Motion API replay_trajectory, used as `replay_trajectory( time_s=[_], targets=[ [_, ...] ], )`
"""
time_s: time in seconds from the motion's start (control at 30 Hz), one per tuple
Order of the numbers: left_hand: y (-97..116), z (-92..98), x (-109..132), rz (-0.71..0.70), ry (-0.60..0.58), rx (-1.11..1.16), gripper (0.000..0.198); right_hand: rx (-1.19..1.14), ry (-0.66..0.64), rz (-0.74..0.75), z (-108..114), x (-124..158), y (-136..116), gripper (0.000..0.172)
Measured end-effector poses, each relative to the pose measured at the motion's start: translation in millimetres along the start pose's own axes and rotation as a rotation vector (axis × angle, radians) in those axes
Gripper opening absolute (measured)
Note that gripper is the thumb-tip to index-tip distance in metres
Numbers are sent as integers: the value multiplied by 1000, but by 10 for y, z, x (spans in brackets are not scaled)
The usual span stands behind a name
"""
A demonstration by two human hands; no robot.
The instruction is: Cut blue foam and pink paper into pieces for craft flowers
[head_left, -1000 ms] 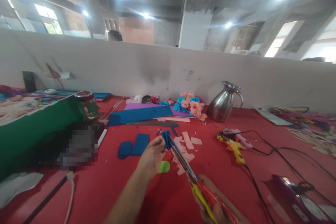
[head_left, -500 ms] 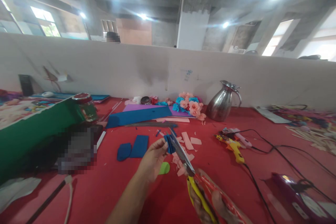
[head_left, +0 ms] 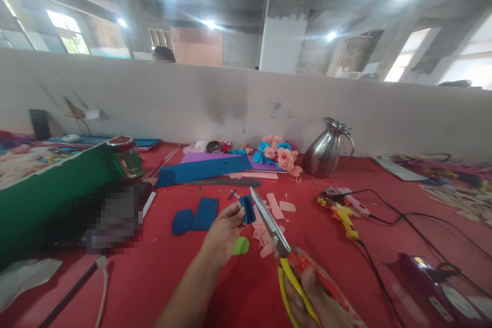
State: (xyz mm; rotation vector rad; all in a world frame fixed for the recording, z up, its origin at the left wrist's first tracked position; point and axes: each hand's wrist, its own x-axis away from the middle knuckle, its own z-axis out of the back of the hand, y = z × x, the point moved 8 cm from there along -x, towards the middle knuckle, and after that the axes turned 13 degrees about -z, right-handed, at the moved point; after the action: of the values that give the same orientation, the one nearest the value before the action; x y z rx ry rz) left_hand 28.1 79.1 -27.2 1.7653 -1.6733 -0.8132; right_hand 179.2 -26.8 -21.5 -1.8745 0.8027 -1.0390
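Note:
Between the thumb and fingers of my left hand (head_left: 225, 230) is a small folded stack of blue paper (head_left: 248, 209). My right hand (head_left: 307, 292) grips yellow-handled scissors (head_left: 277, 236), partly smeared by motion. The scissor blades look closed and point up and away, just right of the folded paper and apart from it. Two cut blue pieces, a rectangle (head_left: 205, 213) and a rounded one (head_left: 182, 222), lie left of my left hand. Pink paper scraps (head_left: 265, 236) lie behind the blades, and a light green rounded piece (head_left: 241, 246) rests beside my left wrist.
A steel jug (head_left: 325, 151) stands at the back, right of pink and blue paper flowers (head_left: 282, 154). A yellow glue gun (head_left: 344, 218) and its cable lie to the right. At left are a lidded glass jar (head_left: 128, 156) and a green box (head_left: 57, 195). Long blue paper (head_left: 203, 169) lies behind.
The scissors have moved slightly right and toward me, off the folded blue paper, and their blades have come together. My left hand stays nearly still with the paper.

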Motion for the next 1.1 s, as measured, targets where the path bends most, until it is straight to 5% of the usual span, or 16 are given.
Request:
replay_trajectory(
  time_s=[0.27, 0.4, 0.5, 0.63, 0.73, 0.87, 1.1],
  targets=[
    [-16, 8, 4, 43, 33, 102, 12, 308, 415, 84, 594, -140, -291, 41],
    [20, -52, 21, 52, -16, 161, 14, 1138, 871, 41, 950, -256, -502, 36],
    [27, -87, 34, 63, -57, 179, 13, 1508, 924, -107, 1072, -397, -452, 36],
    [0, -73, 14, 52, -63, 169, 11, 1632, 941, -108, 950, -412, -568, 28],
    [-44, -34, -10, 50, -48, 108, 12, 1440, 859, 114, 555, -427, -807, 24],
    [-71, -38, -26, 46, -83, 9, 13, 716, 334, 302, -2, -726, -853, 22],
    [-161, -31, -29, 111, -64, 5, 12, 73, 177, 222, 9, -1010, -532, 22]
  ],
)
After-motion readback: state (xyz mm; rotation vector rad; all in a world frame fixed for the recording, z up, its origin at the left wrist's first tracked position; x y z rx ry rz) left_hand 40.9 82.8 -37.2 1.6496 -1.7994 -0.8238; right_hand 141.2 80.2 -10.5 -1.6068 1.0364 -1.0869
